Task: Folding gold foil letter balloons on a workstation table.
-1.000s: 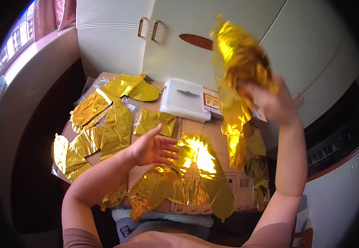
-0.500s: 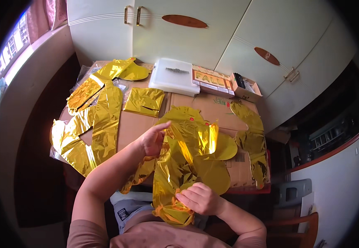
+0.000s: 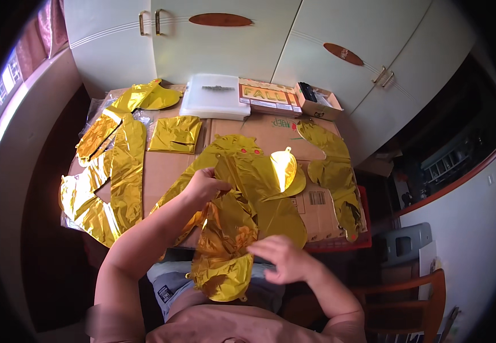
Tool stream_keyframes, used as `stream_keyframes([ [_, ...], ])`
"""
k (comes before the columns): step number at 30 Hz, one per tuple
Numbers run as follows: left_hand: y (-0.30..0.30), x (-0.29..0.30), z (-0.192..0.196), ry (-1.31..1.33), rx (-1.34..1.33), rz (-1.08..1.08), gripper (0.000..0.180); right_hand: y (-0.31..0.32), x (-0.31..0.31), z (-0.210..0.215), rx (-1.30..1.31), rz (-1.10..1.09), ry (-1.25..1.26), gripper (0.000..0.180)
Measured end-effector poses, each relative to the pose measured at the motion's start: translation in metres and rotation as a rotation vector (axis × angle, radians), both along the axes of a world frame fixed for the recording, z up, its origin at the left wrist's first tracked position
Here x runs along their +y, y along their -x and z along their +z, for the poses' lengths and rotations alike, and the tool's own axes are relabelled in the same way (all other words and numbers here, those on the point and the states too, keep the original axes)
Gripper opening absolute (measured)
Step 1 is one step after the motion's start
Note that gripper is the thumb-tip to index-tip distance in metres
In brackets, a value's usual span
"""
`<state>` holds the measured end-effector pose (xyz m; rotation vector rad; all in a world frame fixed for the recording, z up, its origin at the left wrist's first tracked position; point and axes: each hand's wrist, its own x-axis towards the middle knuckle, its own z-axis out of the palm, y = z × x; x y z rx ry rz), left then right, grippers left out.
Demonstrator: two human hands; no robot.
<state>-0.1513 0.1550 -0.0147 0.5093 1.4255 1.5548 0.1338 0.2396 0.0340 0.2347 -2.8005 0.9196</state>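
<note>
Head view: at far left, overlapping shiny gold foil shapes (image 3: 128,166) lie flat on the brown cardboard surface (image 3: 322,217), probably spread there to leave room near the body. Just beside them sits a folded square gold foil packet (image 3: 175,134), compact enough to stay put. The left hand (image 3: 203,186) has its fingers pinched on a crumpled, orange-tinted gold foil sheet (image 3: 225,228), which hangs past the front edge over the lap; that grip seems to bear the limp film from above. A translucent white plastic box (image 3: 214,98) stands at the back, likely out of reach's way, with a flat orange printed carton (image 3: 268,98) next to it. Under and beyond the sheet spreads gold foil with 2 red spots (image 3: 259,171). The right hand (image 3: 285,260) has loosely extended fingers at the sheet's right edge, perhaps to guide it; I cannot tell whether they touch. At far right, a wavy gold foil strip (image 3: 339,177) lies well apart
</note>
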Motion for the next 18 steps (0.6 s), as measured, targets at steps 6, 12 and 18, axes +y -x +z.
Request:
stream_keyframes([
  [6, -0.008, -0.001, 0.018, 0.107, 0.244, 0.0, 0.024, 0.023, 0.123, -0.015, 0.039, -0.823, 0.374, 0.03],
  [12, -0.011, -0.004, 0.027, 0.237, 0.537, -0.057, 0.034, 0.103, 0.18, -0.005, -0.542, -1.034, -0.106, 0.064],
  [18, -0.011, -0.009, 0.028, 0.278, 0.698, -0.034, 0.04, 0.119, 0.164, 0.004, -0.6, -1.027, -0.333, 0.066],
])
